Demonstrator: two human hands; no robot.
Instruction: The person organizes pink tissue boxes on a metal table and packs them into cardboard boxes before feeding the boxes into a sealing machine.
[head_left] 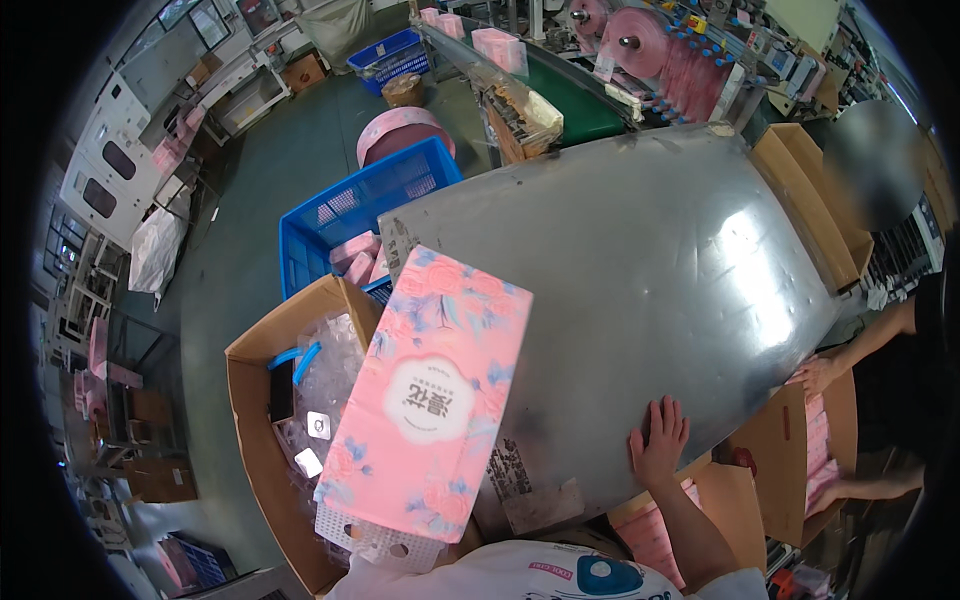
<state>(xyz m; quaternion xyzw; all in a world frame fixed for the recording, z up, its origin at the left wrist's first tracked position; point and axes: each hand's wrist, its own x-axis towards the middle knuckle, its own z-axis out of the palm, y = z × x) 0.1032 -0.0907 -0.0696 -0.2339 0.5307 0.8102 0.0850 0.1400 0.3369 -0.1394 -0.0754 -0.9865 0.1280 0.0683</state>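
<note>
My right hand (660,437) lies flat on the grey metal tabletop (620,290) near its front edge, fingers stretched out, holding nothing. A large pink floral tissue pack (412,420) with a white label stands tilted in front of me on the left, over an open cardboard box (262,440). My left hand does not show; whether it is behind the pack I cannot tell. Under the pack's lower end sits a white perforated piece (375,538) with holes. Clear plastic bags (335,365) fill the cardboard box. Beside my right forearm is a carton of pink packs (648,532).
Beyond the box stands a blue crate (330,215) with pink packs. A green conveyor belt (565,100) carries packs at the back. At right a co-worker's hands (818,376) reach into another carton (785,450). An open cardboard box (805,200) borders the table's far right.
</note>
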